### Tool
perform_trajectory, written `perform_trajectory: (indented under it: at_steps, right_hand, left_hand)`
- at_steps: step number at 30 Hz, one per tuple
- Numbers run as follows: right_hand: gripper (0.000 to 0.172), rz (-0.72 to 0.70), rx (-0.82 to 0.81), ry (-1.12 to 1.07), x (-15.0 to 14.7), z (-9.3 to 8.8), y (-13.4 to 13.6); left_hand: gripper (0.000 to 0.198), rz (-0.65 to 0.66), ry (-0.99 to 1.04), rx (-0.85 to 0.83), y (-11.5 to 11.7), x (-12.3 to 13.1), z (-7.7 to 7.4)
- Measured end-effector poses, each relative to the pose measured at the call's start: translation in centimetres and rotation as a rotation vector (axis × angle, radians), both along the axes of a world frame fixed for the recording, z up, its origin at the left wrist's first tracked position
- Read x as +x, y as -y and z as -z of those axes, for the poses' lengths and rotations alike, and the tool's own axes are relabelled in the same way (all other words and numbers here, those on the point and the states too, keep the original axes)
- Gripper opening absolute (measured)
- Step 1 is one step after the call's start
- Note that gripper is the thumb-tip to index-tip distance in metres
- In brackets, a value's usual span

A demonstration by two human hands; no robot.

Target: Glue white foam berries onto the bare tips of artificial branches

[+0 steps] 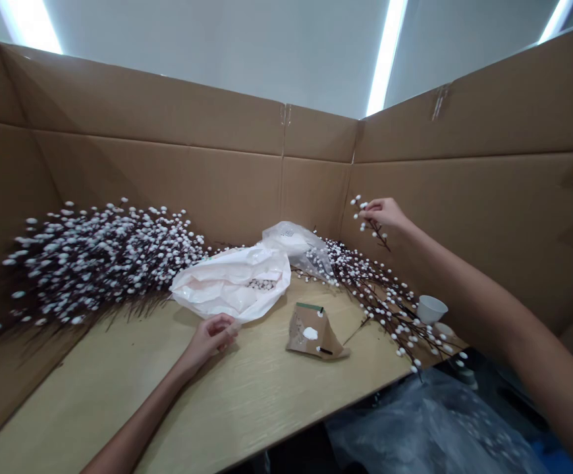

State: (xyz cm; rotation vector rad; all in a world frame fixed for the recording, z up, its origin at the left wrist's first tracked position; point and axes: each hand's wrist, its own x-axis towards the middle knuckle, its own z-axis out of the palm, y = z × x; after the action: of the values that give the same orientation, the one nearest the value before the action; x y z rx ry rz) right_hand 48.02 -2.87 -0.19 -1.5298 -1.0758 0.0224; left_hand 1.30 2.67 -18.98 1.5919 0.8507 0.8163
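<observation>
A single pussy willow sprig is pinched between the thumb and fingers of the right hand, and is held raised above the table, in front of the cardboard screen. The left hand lies on the wood-grain table with its fingers loosely curled, gripping nothing that can be seen, just beside a white plastic bag. Two heaps of budded stems are seen: a large pussy willow heap on the left and a smaller pussy willow heap on the right, with the white bag between them. Behind it, one transparent plastic bag is crumpled. One torn cardboard scrap lies between the hands, and one white cup lies among the right heap's stem tips.
</observation>
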Motion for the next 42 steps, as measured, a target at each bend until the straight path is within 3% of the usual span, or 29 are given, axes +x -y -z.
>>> perform_trajectory:
  at_steps: [4,10,13,17,20,25,29,33,37,42]
  right_hand:
    - [0.022,-0.300,-0.164,-0.038,-6.2,2.1,3.8]
    - [0.028,-0.593,-0.109,-0.383,-15.1,4.6,8.2]
    - [0.030,-0.670,-0.073,-0.486,-18.7,6.1,7.7]
    - [0.032,-0.685,-0.016,-0.542,-22.1,8.1,4.9]
    - [0.035,-0.689,-0.007,-0.663,-23.4,9.7,2.5]
    - [0.038,-0.653,0.014,-0.754,-24.3,11.9,0.2]
    - [0.037,-0.644,0.052,-0.739,-24.7,13.0,-0.7]
    - [0.036,-0.650,0.086,-0.769,-25.3,13.3,-1.4]
    - [0.036,-0.636,0.110,-0.774,-25.7,13.5,-2.2]
    - [0.034,-0.612,0.142,-0.690,-25.5,14.1,-2.4]
  left_hand:
    - [0.033,0.017,-0.016,0.008,0.7,0.1,-0.2]
    - [0.040,0.132,0.001,0.029,2.8,0.5,-1.6]
    - [0.041,0.318,-0.030,0.096,4.1,1.3,-2.9]
    - [0.043,0.569,-0.108,0.198,5.8,3.0,-4.3]
    - [0.033,0.532,-0.145,0.284,6.5,4.3,-4.2]
    - [0.035,0.220,-0.038,0.190,6.0,5.5,-1.7]
    - [0.038,0.135,-0.035,0.141,5.3,5.5,0.2]
    - [0.035,0.053,-0.043,0.267,4.5,4.9,1.0]
    - [0.035,0.120,-0.088,0.299,3.6,4.4,1.5]
    - [0.038,0.245,-0.099,0.181,3.5,4.6,2.1]
